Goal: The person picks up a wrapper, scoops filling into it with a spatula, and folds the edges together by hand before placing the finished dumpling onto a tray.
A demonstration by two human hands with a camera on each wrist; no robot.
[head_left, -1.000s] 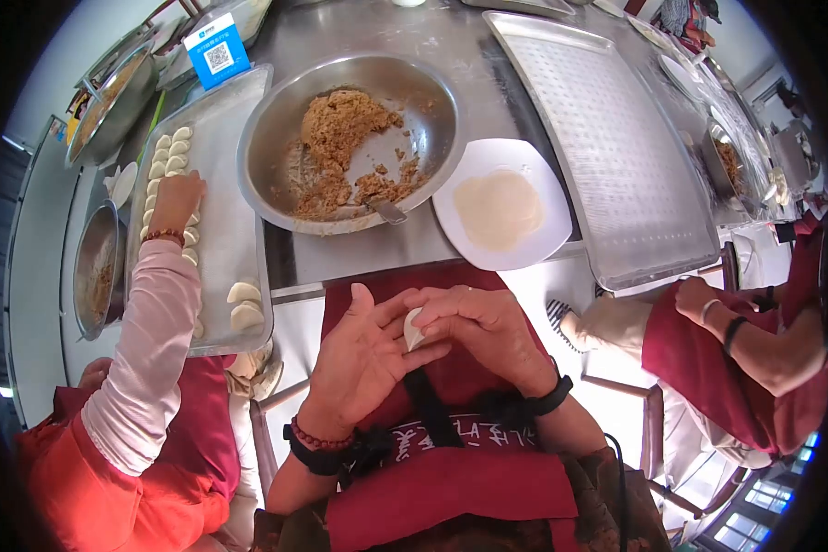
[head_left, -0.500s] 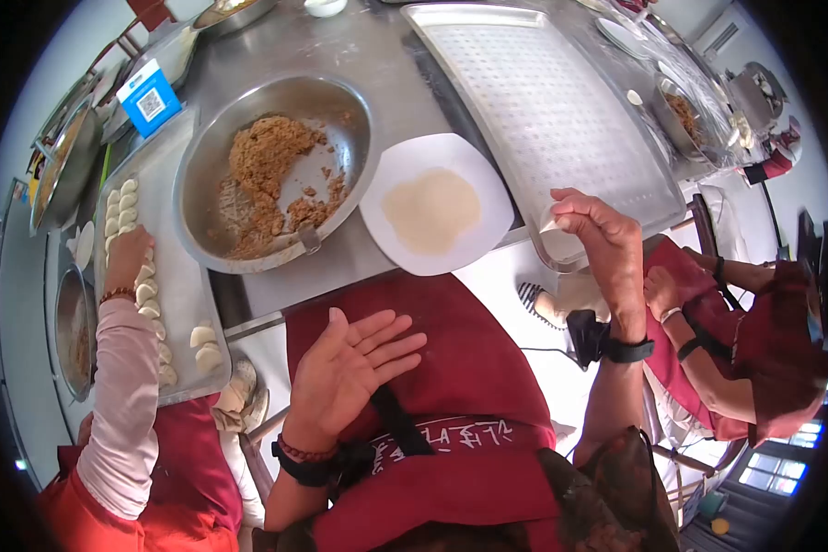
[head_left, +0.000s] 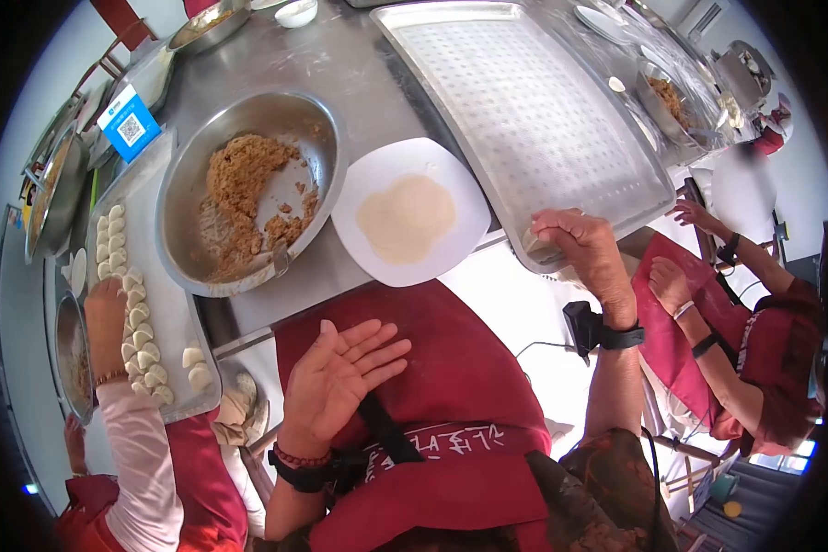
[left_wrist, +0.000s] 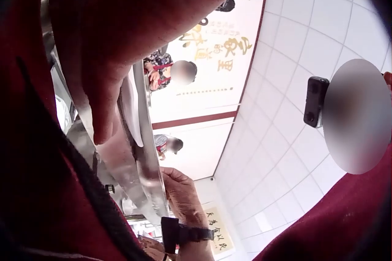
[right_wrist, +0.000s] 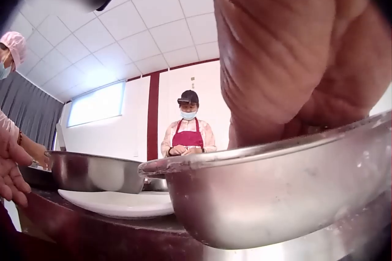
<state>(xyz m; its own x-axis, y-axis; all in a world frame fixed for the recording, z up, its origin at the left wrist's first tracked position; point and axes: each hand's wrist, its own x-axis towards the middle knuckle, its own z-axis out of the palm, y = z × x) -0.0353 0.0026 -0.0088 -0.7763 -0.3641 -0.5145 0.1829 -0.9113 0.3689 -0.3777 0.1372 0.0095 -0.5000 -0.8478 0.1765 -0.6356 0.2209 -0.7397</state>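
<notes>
In the head view my left hand (head_left: 340, 377) is held palm up over the red apron, fingers straight, with nothing on it. My right hand (head_left: 584, 253) is over the near corner of the large perforated metal tray (head_left: 607, 198). A small pale dumpling (head_left: 534, 243) shows under its fingertips, pinched between thumb and fingers and partly covered by them. From the right wrist view, the fingers dip behind the tray's raised rim (right_wrist: 275, 181), which hides their tips. A white square plate (head_left: 469, 221) with a patch of pale flour (head_left: 405, 218) lies left of that tray.
A steel bowl (head_left: 170, 239) of brown crumbly filling (head_left: 239, 175) stands left of the plate. Farther left, another person's hand (head_left: 106, 322) is at a tray (head_left: 189, 313) with rows of dumplings. A blue QR-code stand (head_left: 129, 122) is behind. Another person (head_left: 754, 396) sits to the right.
Both hands were together around the dumpling; the right hand has carried it rightward and lowered it to the tray corner. The left hand stays behind, emptied. The head view has turned right.
</notes>
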